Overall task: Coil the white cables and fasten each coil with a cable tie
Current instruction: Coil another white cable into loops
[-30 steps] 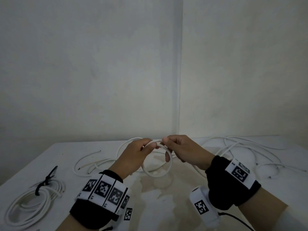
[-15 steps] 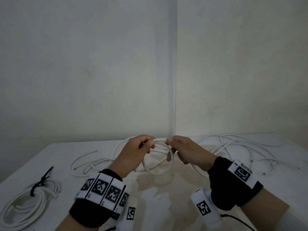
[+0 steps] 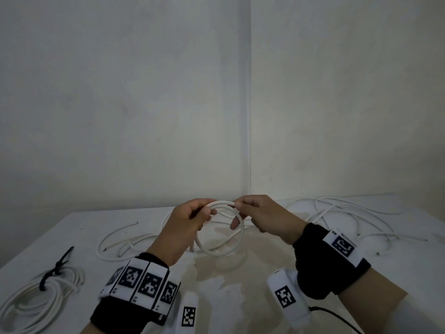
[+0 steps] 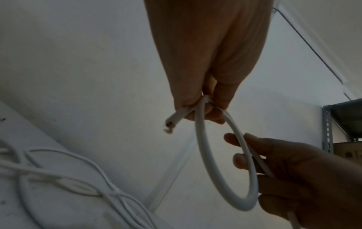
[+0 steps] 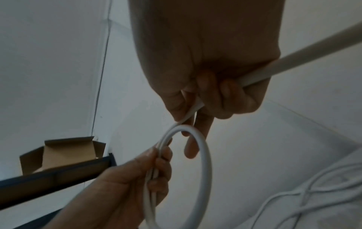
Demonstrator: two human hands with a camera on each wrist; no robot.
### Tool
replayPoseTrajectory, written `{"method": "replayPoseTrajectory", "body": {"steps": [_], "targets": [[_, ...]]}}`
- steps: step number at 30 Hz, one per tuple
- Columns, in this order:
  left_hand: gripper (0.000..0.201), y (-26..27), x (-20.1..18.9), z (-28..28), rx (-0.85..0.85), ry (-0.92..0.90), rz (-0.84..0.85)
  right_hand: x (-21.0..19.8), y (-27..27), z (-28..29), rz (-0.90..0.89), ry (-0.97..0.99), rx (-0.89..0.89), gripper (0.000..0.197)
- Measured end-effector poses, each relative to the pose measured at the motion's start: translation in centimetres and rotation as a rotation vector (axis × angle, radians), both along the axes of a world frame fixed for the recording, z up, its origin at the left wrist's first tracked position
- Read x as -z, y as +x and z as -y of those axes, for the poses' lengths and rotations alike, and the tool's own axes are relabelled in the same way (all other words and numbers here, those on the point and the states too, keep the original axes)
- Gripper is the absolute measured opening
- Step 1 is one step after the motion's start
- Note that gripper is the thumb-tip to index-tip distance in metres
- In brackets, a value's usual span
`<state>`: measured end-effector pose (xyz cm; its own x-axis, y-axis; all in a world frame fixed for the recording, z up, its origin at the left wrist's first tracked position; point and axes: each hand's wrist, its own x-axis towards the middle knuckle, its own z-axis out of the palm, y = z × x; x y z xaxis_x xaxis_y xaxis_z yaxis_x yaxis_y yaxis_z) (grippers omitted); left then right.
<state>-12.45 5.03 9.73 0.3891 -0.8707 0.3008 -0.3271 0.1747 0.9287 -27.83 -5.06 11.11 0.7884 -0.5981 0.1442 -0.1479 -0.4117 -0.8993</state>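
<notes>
Left hand (image 3: 186, 219) is pinching the loop's (image 3: 220, 237) crossing with its cut end; right hand (image 3: 261, 216) fingers are curling round the feeding cable, above counter (image 3: 72, 227) centre. Risk: stiff cable is springing open if either pinch slackens.

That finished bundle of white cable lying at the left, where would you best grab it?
Probably from above, at the black cable tie cinching the coiled white cable bundle: there all strands are pinched together, so one grasp should lift the flat-lying coil without loops spilling.
</notes>
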Motion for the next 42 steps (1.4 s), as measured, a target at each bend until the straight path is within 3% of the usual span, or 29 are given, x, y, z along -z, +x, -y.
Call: {"method": "replayPoseTrajectory", "body": {"steps": [4, 10, 16, 20, 24, 31, 34, 36, 39, 42], "targets": [[0.020, 0.0, -0.3, 0.0, -0.036, 0.009, 0.032, 0.7, 0.6, 0.3, 0.113, -0.077, 0.022, 0.024], [0.021, 0.5, 0.0, 0.0, -0.032, 0.069, 0.131, 0.3, 0.4, 1.2, 0.079, -0.089, -0.027, 0.021], [0.017, 0.5, 0.5, 0.2, -0.059, 0.070, 0.136, 0.3, 0.8, 1.2, 0.074, -0.075, 0.061, 0.023], [0.010, 0.9, 0.8, 0.3, -0.120, 0.045, 0.318, 0.8, 1.1, 1.0, 0.055, -0.107, 0.087, 0.022], [0.016, 1.0, 1.1, 0.6, -0.246, -0.027, 0.500, 0.8, 1.3, 0.6, 0.043, -0.113, 0.068, 0.025], [0.018, 0.4, 1.1, 0.6, -0.240, -0.086, 0.710, 1.6, 1.7, 0.6, -0.001, -0.245, 0.079, 0.032], [0.018, 0.1, 0.8, 0.2, -0.263, -0.049, 0.627, 2.0, 1.9, 1.0, 0.029, -0.267, 0.167, 0.032], [0.021, 0.4, 0.4, -0.2, -0.229, 0.047, 0.416, 2.2, 1.7, 1.4, 0.032, -0.264, 0.194, 0.033], [0.018, 0.7, -0.2, -1.0, -0.050, 0.192, 0.036, 2.6, 1.5, 1.6, 0.034, -0.254, 0.208, 0.033], [0.014, 0.9, -0.3, -1.5, 0.049, 0.224, -0.200, 3.0, 1.6, 1.6, 0.050, -0.281, 0.242, 0.033]]}}
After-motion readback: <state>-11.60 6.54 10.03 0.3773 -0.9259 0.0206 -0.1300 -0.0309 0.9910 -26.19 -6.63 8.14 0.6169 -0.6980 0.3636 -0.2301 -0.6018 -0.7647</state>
